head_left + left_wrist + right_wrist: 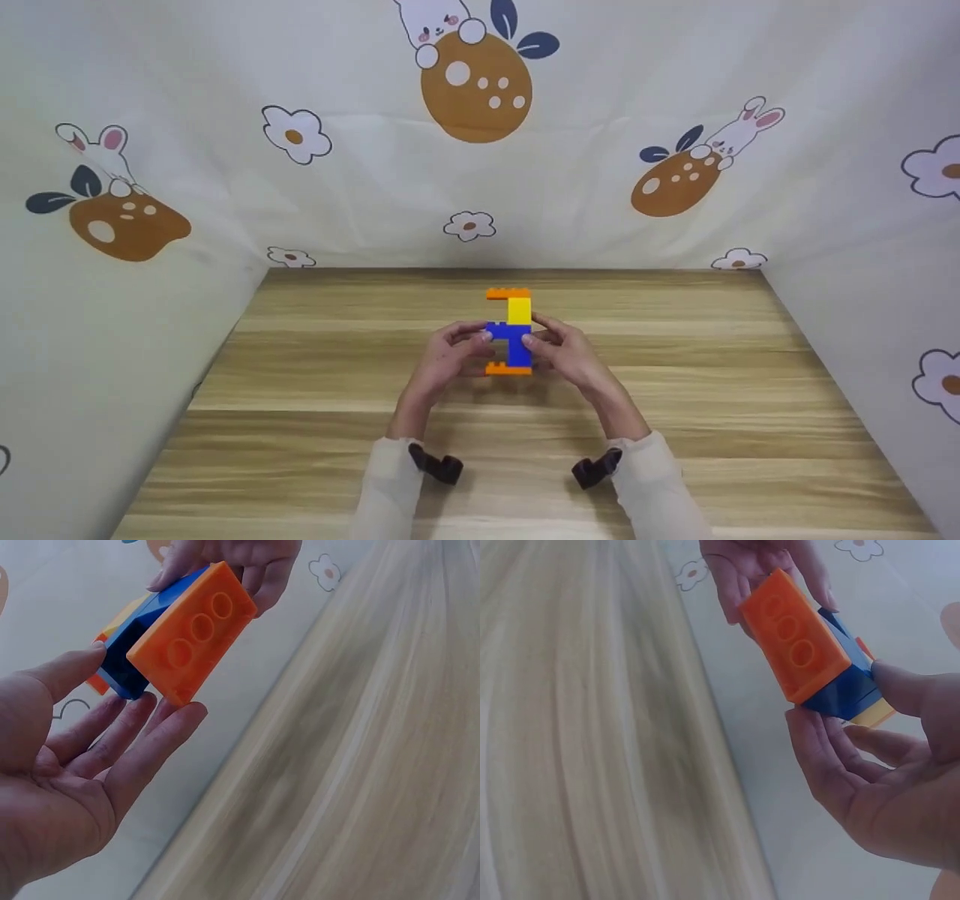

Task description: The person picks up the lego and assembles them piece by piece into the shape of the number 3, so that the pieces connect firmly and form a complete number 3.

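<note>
Both hands hold one structure of toy building bricks (519,349) over the table, in the middle of the head view. Its blue bricks form the centre, a yellow brick (519,311) sits beyond them, and orange bricks cap both ends. My left hand (448,358) pinches the projecting blue brick (124,664) on the left, thumb on top and fingers beneath. On the opposite side my right hand (574,358) grips the blue part, thumb on its face and fingers behind. The near orange brick (795,637) shows its hollow underside with round tubes in both wrist views.
Below the hands lies a wood-grain table (315,435). Pale cloth walls (360,180) printed with rabbits, fruit and flowers stand along its back and sides. A dark device (439,465) is strapped at the left wrist, another (596,469) at the right.
</note>
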Demonstrator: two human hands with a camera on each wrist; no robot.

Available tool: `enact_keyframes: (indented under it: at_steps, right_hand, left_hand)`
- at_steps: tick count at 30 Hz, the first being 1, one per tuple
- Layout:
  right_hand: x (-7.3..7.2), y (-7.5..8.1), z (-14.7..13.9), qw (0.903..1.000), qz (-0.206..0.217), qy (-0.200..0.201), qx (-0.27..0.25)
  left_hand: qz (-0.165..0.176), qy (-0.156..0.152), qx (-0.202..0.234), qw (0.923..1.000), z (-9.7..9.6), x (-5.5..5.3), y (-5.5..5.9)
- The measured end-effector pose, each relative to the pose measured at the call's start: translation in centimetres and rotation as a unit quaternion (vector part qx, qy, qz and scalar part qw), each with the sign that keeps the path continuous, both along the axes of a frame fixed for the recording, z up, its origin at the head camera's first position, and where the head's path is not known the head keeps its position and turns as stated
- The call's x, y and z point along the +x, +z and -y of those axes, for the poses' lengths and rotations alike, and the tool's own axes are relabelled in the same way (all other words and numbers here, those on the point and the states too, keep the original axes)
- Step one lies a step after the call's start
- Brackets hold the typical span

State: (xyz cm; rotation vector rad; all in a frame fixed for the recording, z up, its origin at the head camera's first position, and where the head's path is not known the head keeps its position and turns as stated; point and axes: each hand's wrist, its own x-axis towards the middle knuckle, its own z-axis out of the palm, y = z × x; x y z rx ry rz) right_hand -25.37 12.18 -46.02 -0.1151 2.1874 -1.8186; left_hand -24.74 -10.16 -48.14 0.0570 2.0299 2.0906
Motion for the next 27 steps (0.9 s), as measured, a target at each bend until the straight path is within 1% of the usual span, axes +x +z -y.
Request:
enact_keyframes:
  at_steps: [4, 8, 13, 15, 17, 20, 22, 25, 27]
  right_hand:
    - [-0.2, -0.6, 0.5, 0.9999, -0.003, -0.004, -0.009]
    - [-0.3, -1.0, 0.8, 0.9995, -0.019, -0.005, -0.026]
    - [-0.7, -1.7, 0.9, 0.9991, -0.031, 0.014, -0.026]
    - [-0.8, -2.0, 0.8, 0.9991, -0.031, 0.02, -0.022]
    - [-1.0, -2.2, 0.7, 0.9991, -0.028, 0.02, -0.026]
    - [-1.0, -2.5, 0.5, 0.999, -0.02, 0.012, -0.037]
    - [-1.0, -2.6, 0.5, 0.9988, -0.016, 0.008, -0.046]
    - [-1.0, -2.6, 0.5, 0.9989, -0.012, 0.002, -0.046]
    - [-1.0, -2.7, 0.5, 0.999, -0.008, -0.005, -0.045]
  left_hand:
    - [0.011, 0.006, -0.008, 0.9999, 0.5, 0.0, -0.1]
    - [0.016, 0.008, -0.012, 0.9998, 0.8, -0.1, -0.3]
    - [0.02, 0.007, -0.025, 0.9995, 1.2, -0.3, -0.7]
    - [0.018, 0.0, -0.029, 0.9994, 1.4, -0.3, -0.9]
    - [0.014, -0.013, -0.021, 0.9996, 1.4, -0.4, -1.1]
    - [-0.004, -0.03, -0.011, 0.9995, 1.3, -0.5, -1.5]
    - [-0.013, -0.037, -0.009, 0.9992, 1.3, -0.5, -1.6]
    - [-0.019, -0.049, -0.022, 0.9984, 1.2, -0.5, -1.7]
    - [-0.024, -0.065, -0.033, 0.997, 1.2, -0.4, -1.7]
